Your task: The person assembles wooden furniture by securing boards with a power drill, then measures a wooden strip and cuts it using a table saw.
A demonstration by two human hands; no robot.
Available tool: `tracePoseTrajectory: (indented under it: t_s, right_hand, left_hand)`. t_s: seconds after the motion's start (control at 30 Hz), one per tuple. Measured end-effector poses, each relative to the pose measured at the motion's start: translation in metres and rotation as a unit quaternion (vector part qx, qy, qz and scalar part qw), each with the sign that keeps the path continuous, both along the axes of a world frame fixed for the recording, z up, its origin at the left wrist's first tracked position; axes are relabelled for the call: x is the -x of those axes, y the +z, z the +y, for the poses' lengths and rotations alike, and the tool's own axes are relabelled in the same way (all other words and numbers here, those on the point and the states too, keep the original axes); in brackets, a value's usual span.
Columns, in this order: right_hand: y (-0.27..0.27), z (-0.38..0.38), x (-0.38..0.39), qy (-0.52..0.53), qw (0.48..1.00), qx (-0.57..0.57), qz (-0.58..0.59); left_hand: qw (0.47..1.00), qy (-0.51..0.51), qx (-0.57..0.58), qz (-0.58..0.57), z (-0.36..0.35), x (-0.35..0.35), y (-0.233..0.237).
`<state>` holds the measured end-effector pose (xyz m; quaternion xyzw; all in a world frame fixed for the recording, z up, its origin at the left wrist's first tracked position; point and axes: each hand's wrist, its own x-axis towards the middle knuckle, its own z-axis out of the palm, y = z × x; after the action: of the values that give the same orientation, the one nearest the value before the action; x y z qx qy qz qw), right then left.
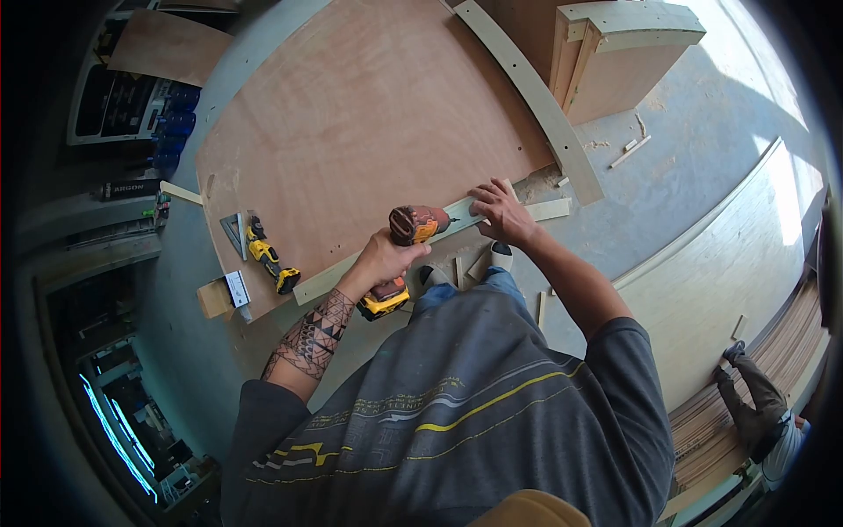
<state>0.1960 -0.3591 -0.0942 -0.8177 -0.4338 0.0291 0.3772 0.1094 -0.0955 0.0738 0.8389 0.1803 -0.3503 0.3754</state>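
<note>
Blue containers (178,123) stand upper left, contents unclear. At centre, the left hand (383,262) clamps 1 reddish-brown cordless drill (420,226); the right hand (502,215), fingers apart, touches 1 pale wooden strip (327,283).

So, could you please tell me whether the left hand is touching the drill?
Touching: the head view shows the left hand wrapped around the drill at its handle.

Broad reddish-brown plywood panel (351,105): smooth wood, and it's matt.
Brown-and-orange pistol-shaped drill (420,225): hard plastic here, scuffed-looking.
Dark grey printed T-shirt (500,395): matt cloth, creasing.
Flat grey triangular square (241,235): metal, perhaps.
</note>
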Motion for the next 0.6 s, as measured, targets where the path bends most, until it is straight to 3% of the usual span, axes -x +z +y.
tracePoseTrajectory:
  t_s: [0.6]
  right_hand:
    - [-0.001,0.000,-0.001,-0.011,1.000,-0.019,-0.002]
  left_hand:
    - [0.997,-0.040,-0.049,0.047,-0.007,-0.029,0.007]
